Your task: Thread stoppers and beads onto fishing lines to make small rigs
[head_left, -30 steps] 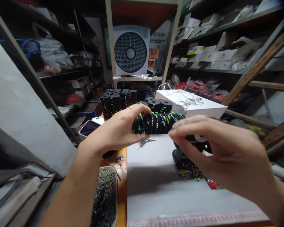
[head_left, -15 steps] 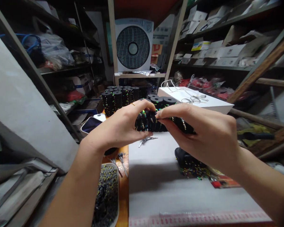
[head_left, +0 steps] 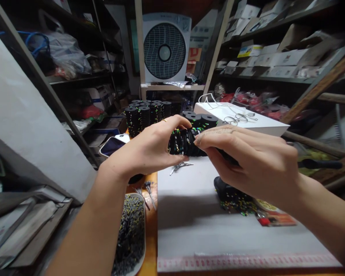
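My left hand (head_left: 149, 147) is wrapped round the left end of a black ribbed foam spool (head_left: 181, 142), thumb below and fingers over the top. Thin line and small shiny green and gold bits cover the spool, which lies sideways above the white board (head_left: 186, 207). At its near face, my right hand (head_left: 247, 157) pinches with thumb and forefinger; whatever is between those fingertips is too small to make out. The right hand hides the spool's right part. Below the left hand, small metal scissors (head_left: 179, 167) rest on the board.
Upright black spools (head_left: 143, 119) stand in rows behind. A tub of small dark and yellow pieces (head_left: 132, 230) sits at front left, a phone (head_left: 112, 145) beyond it. Loose beads (head_left: 238, 205) lie under my right hand. A white box (head_left: 241, 115) with cables stands back right.
The view has tilted slightly down, so the background sits higher and further left or right. My right fingers stay pinched at the spool, and the spool appears slightly turned in my left hand.
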Motion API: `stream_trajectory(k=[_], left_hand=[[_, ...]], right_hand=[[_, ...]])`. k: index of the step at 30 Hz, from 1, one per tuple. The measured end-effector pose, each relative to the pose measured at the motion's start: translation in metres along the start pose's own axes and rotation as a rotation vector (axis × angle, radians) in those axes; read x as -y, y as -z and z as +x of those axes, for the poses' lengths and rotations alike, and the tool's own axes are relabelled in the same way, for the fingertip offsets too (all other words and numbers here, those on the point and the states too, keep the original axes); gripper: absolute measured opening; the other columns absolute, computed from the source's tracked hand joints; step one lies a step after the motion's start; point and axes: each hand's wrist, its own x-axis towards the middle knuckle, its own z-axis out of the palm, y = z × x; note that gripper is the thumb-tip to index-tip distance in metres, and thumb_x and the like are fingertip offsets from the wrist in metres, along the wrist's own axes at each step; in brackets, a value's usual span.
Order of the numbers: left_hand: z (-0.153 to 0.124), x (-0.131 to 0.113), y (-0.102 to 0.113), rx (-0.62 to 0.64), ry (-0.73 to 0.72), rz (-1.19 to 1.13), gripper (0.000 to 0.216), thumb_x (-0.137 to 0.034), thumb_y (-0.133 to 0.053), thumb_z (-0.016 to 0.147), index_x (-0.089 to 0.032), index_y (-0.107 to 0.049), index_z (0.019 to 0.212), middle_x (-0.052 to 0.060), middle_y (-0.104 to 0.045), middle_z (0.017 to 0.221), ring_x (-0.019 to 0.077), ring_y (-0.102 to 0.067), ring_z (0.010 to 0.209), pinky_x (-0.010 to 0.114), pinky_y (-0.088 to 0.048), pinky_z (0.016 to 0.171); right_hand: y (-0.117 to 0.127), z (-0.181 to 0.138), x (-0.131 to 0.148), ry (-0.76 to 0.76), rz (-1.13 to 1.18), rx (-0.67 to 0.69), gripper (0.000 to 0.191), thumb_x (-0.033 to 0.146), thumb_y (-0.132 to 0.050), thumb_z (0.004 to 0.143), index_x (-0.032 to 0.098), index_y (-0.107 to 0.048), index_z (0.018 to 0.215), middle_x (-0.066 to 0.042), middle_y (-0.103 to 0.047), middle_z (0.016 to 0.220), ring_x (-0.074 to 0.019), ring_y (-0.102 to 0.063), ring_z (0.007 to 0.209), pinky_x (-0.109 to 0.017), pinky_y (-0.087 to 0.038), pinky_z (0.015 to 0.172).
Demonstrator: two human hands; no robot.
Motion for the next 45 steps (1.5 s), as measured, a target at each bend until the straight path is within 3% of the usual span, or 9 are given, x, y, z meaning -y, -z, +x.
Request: stream_trajectory(k=[9, 16, 23, 33, 38, 41, 43, 45], left_hand=[[0.0, 0.002, -0.001, -0.012, -0.028, 0.015, 0.047, -0.018, -0.068, 0.075, -0.018, -0.052, 0.119, 0.005, -0.064, 0.117, 0.0174, -0.061, 0.102, 0.027, -0.048, 0.087], [0.0, 0.003, -0.002, -0.029, -0.065, 0.003, 0.047, -0.017, -0.069, 0.076, -0.018, -0.051, 0.119, 0.004, -0.064, 0.116, 0.0171, -0.061, 0.103, 0.027, -0.048, 0.088], [0.0, 0.003, -0.001, -0.02, -0.064, -0.008, 0.043, -0.019, -0.067, 0.077, -0.021, -0.051, 0.117, 0.005, -0.063, 0.116, 0.0192, -0.061, 0.105, 0.031, -0.05, 0.089], [-0.001, 0.003, -0.001, -0.016, -0.062, -0.002, 0.042, -0.021, -0.066, 0.079, -0.02, -0.051, 0.119, 0.006, -0.063, 0.118, 0.0191, -0.061, 0.107, 0.03, -0.049, 0.09], [0.0, 0.002, 0.0, -0.003, -0.09, 0.045, 0.056, -0.023, -0.067, 0.08, -0.02, -0.046, 0.132, 0.009, -0.058, 0.134, 0.0205, -0.055, 0.123, 0.034, -0.043, 0.105], [0.001, -0.002, 0.001, 0.025, -0.051, 0.167, 0.06, -0.029, -0.069, 0.081, -0.022, -0.047, 0.136, 0.009, -0.059, 0.13, 0.0241, -0.057, 0.118, 0.039, -0.046, 0.101], [0.001, -0.005, 0.001, 0.032, -0.025, 0.237, 0.059, -0.033, -0.071, 0.08, -0.024, -0.049, 0.134, 0.008, -0.061, 0.126, 0.0265, -0.058, 0.115, 0.042, -0.048, 0.097], [0.002, -0.006, 0.0, 0.036, -0.018, 0.248, 0.057, -0.034, -0.071, 0.08, -0.026, -0.051, 0.132, 0.008, -0.06, 0.124, 0.0265, -0.059, 0.111, 0.042, -0.049, 0.094]], right_hand=[[-0.004, -0.002, 0.001, 0.021, -0.033, -0.036, 0.023, -0.006, -0.06, 0.079, 0.014, -0.062, 0.092, -0.005, -0.074, 0.082, -0.013, -0.071, 0.083, -0.019, -0.056, 0.084], [-0.005, -0.006, 0.0, 0.214, -0.097, 0.006, 0.014, 0.0, -0.055, 0.087, 0.011, -0.061, 0.094, -0.009, -0.074, 0.084, -0.0204, -0.073, 0.089, -0.031, -0.057, 0.096], [-0.002, -0.022, -0.006, 0.301, -0.137, 0.09, 0.025, 0.007, -0.048, 0.095, 0.015, -0.06, 0.115, -0.012, -0.072, 0.111, -0.027, -0.061, 0.12, -0.038, -0.053, 0.104], [0.007, -0.033, 0.005, 0.368, -0.29, 0.263, 0.038, 0.003, -0.043, 0.095, -0.007, -0.051, 0.13, -0.028, -0.054, 0.137, -0.0383, -0.039, 0.136, -0.047, -0.048, 0.109], [0.016, -0.042, 0.019, 0.27, -0.324, 0.399, 0.05, -0.003, -0.035, 0.091, -0.007, -0.041, 0.14, -0.029, -0.045, 0.144, -0.0392, -0.033, 0.14, -0.05, -0.049, 0.105], [0.03, -0.057, 0.024, 0.248, -0.173, 0.358, 0.045, 0.002, -0.04, 0.091, 0.0, -0.051, 0.134, -0.023, -0.051, 0.142, -0.0387, -0.04, 0.137, -0.052, -0.05, 0.101], [0.038, -0.072, 0.025, 0.164, -0.049, 0.326, 0.036, 0.005, -0.045, 0.09, 0.007, -0.06, 0.123, -0.017, -0.066, 0.125, -0.0341, -0.057, 0.12, -0.048, -0.053, 0.092], [0.041, -0.087, 0.024, -0.059, 0.049, 0.346, 0.027, 0.007, -0.049, 0.09, 0.014, -0.063, 0.111, -0.011, -0.072, 0.104, -0.0248, -0.065, 0.095, -0.039, -0.055, 0.078]])
